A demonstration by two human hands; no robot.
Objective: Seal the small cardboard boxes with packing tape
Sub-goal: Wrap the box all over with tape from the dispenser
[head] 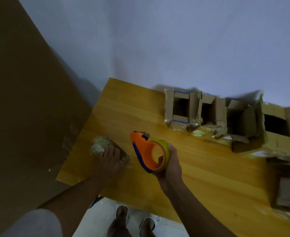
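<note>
A small cardboard box (101,144), wrapped in shiny tape, lies near the left edge of the wooden table (200,177). My left hand (110,159) rests flat on top of it, fingers straight. My right hand (170,165) grips an orange tape dispenser (146,151) with a yellowish tape roll, held just above the table to the right of the box. Its cutter end points away from me. Several open small boxes (181,108) stand in a row along the far edge.
A large brown cardboard sheet (21,100) leans at the left, beside the table. More cardboard boxes (287,192) and crumpled tape pile up at the right edge. A pale wall stands behind the table. My feet in slippers (122,214) show below the table's front edge.
</note>
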